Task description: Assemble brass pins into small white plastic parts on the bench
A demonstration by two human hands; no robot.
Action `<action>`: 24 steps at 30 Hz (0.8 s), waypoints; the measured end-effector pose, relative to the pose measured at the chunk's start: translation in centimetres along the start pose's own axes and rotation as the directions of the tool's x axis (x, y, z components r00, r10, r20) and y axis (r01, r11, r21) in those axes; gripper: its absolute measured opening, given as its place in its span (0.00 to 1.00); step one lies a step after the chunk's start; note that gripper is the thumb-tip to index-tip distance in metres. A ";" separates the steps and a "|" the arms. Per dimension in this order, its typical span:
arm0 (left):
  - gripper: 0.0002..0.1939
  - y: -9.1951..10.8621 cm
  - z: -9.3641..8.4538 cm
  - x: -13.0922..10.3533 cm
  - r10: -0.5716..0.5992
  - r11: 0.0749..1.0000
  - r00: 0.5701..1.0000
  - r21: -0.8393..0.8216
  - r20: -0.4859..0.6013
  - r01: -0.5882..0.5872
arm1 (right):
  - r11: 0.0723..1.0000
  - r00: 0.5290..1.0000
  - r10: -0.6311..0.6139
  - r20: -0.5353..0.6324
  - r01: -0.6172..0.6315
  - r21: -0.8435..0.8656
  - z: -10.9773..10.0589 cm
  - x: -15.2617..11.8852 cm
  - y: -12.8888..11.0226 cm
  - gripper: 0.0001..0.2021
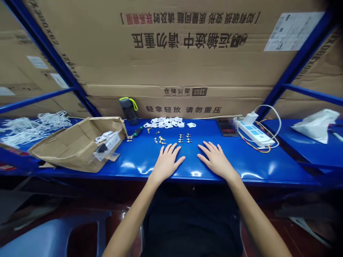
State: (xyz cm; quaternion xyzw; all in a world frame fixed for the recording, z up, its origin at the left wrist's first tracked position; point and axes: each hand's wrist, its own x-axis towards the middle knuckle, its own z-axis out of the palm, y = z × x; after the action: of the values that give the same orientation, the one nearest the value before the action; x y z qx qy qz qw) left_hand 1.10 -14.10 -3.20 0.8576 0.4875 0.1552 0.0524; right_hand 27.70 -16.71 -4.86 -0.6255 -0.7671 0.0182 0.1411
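Observation:
My left hand [166, 162] lies flat on the blue shelf top [187, 167], fingers spread and holding nothing. To its right, my right hand [215, 160] also rests palm down with its fingers apart. Small metal pieces with white parts [181, 138] stand in two short columns just beyond the space between my hands. A looser group of similar pieces [160, 140] lies beyond my left fingertips. Farther back is a pile of white plastic parts [167, 123], with one white part [191, 125] apart on its right. A green and black screwdriver [138, 131] lies left of the loose pieces.
An open cardboard box [66, 142] holds white parts and a plastic bag on the left. Behind it stand white cords [34, 128] and a dark bottle [129, 111]. At right are a dark box [227, 127], a power strip [255, 134] and a white bag [316, 125].

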 end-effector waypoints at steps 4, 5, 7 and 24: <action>0.32 -0.1 0.1 0.0 -0.001 1.000 1.000 0.000 0.002 0.001 | 1.000 1.000 0.007 0.019 -0.007 -0.005 -0.1 0.0 -0.1 0.34; 0.32 -0.1 0.2 0.0 0.000 1.000 1.000 0.002 0.001 0.000 | 1.000 1.000 0.009 0.024 -0.009 -0.006 -0.2 0.0 -0.1 0.34; 0.31 -0.1 0.2 0.0 0.002 1.000 1.000 0.004 -0.001 -0.002 | 1.000 1.000 0.010 0.026 -0.010 -0.007 -0.2 0.0 -0.1 0.34; 0.26 -0.2 -0.5 -0.3 0.032 0.998 0.998 -0.047 -0.055 -0.035 | 1.000 1.000 0.010 0.003 -0.010 -0.003 -0.1 -0.1 0.0 0.33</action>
State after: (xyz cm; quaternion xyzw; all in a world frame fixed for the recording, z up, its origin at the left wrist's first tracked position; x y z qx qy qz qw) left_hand 0.65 -14.31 -2.89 0.8596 0.4705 0.1911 0.0572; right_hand 27.71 -16.80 -4.74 -0.6295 -0.7643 0.0189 0.1389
